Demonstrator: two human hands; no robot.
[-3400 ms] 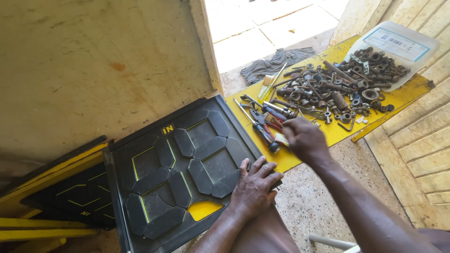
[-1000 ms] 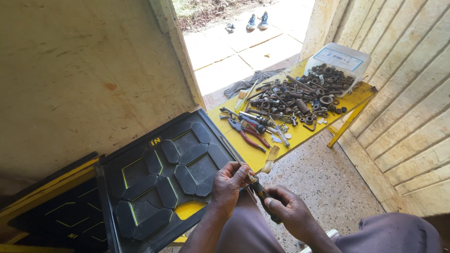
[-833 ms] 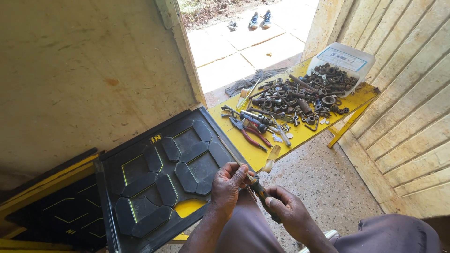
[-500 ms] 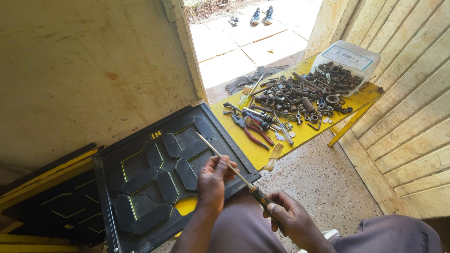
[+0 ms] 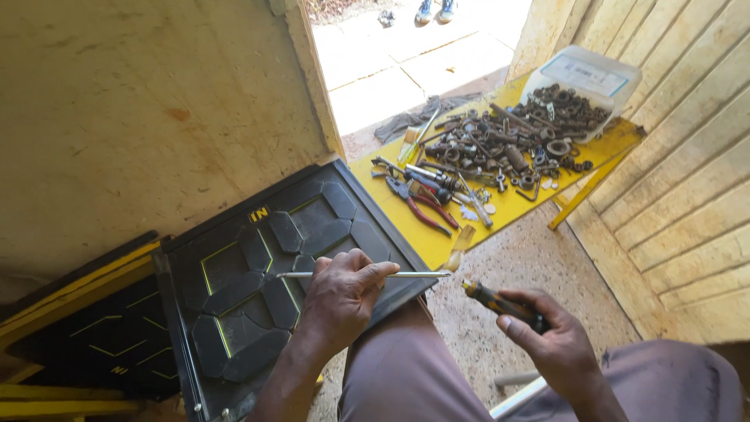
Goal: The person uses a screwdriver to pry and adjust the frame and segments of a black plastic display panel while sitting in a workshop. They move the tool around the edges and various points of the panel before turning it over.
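My left hand (image 5: pixel 341 295) pinches a thin metal shaft (image 5: pixel 414 274) that lies level across the black panel with hexagon-shaped segments (image 5: pixel 258 289). My right hand (image 5: pixel 551 340) grips a screwdriver handle (image 5: pixel 500 302), black with an orange end, apart from the shaft. The panel leans over my lap and against the wall. Both hands are over my knees in brown trousers.
A yellow board (image 5: pixel 437 234) on the floor carries red-handled pliers (image 5: pixel 426 211), screwdrivers and a heap of rusty nuts and bolts (image 5: pixel 516 141). A clear plastic box (image 5: pixel 586 78) stands at its far end. Plank wall at right, plastered wall at left, a doorway beyond with shoes (image 5: pixel 433 9).
The shaft has come out of the handle: my left hand now holds the shaft level over the panel, and my right hand has drawn away to the right with the handle.
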